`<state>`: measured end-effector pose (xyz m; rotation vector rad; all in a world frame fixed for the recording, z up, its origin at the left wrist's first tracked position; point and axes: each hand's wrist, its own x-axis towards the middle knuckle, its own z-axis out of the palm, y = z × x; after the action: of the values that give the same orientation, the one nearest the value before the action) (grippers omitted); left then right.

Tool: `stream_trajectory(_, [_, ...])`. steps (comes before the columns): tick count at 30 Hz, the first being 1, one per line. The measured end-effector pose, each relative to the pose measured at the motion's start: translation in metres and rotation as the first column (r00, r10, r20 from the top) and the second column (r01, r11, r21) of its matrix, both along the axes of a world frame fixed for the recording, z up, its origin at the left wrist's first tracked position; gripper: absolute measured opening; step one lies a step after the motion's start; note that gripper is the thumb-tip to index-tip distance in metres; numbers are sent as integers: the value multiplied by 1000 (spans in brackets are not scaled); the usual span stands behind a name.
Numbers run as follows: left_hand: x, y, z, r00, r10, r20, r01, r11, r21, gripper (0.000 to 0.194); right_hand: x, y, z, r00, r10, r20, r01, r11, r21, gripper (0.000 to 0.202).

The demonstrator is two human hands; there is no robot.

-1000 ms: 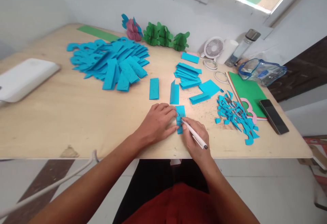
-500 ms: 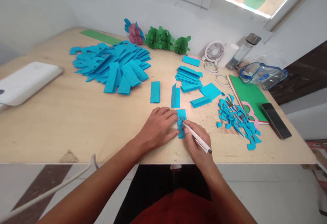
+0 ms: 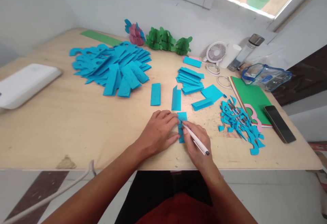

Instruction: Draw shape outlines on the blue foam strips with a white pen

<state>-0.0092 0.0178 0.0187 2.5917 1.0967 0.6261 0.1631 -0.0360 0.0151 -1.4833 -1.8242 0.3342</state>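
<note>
A small blue paper strip (image 3: 182, 116) lies on the table near its front edge, with dark drawn lines on it. My left hand (image 3: 161, 130) rests flat with fingers stretched, its fingertips on the strip's left side. In my right hand (image 3: 198, 142) is a white pen (image 3: 196, 138), its tip down on the paper. Just beyond stand or lie a folded blue piece (image 3: 176, 98) and a flat blue strip (image 3: 155, 94). Farther off, a stack of folded blue strips (image 3: 189, 77) lies beside another folded piece (image 3: 203, 103).
To the left sits a large heap of blue cut-outs (image 3: 109, 60) and a white device (image 3: 28, 84). Blue scraps (image 3: 240, 120), a green sheet (image 3: 251, 93) and a phone (image 3: 279, 124) lie right. At the back are green paper figures (image 3: 166, 39), a fan (image 3: 216, 52) and a bottle (image 3: 246, 52).
The pen tip has shifted slightly on the blue strip, and more dark line shows. My left hand stays in place. The whole view has tilted a little.
</note>
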Motion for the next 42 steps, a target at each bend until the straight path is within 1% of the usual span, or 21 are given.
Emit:
stream_trajectory(4, [0, 0, 0, 1000, 6, 5, -6, 1000, -14, 27, 0, 0, 1, 1000, 3, 26, -3, 1000, 2, 25])
stream_trajectory(9, [-1, 0, -4, 1000, 1, 12, -1, 1000, -19, 28, 0, 0, 1, 1000, 6, 20, -6, 1000, -5, 25])
stream_trajectory(13, [-2, 1, -3, 1000, -4, 22, 5, 1000, -24, 28, 0, 0, 1, 1000, 2, 14, -2, 1000, -16, 26])
stream_trajectory(18, [-5, 2, 0, 999, -45, -6, 44, 999, -29, 32, 0, 1, 2, 1000, 2, 4, -2, 1000, -12, 26])
stream_trajectory(24, [-10, 5, 2, 994, -100, -37, 96, 992, -83, 32, 0, 1, 2, 1000, 9, 8, -8, 1000, -10, 25])
stream_trajectory(32, [-13, 6, 2, 995, -104, -7, 103, 989, -103, 33, 0, 1, 2, 1000, 7, -9, -7, 1000, -19, 25])
stream_trajectory(36, [-15, 6, 4, 995, -104, 10, 104, 987, -119, 33, -1, 0, 3, 999, -10, -42, 8, 999, -34, 24])
stream_trajectory(42, [-14, 7, 2, 995, -100, 28, 102, 989, -109, 30, 1, 1, 4, 985, -37, -167, 22, 996, -91, 23])
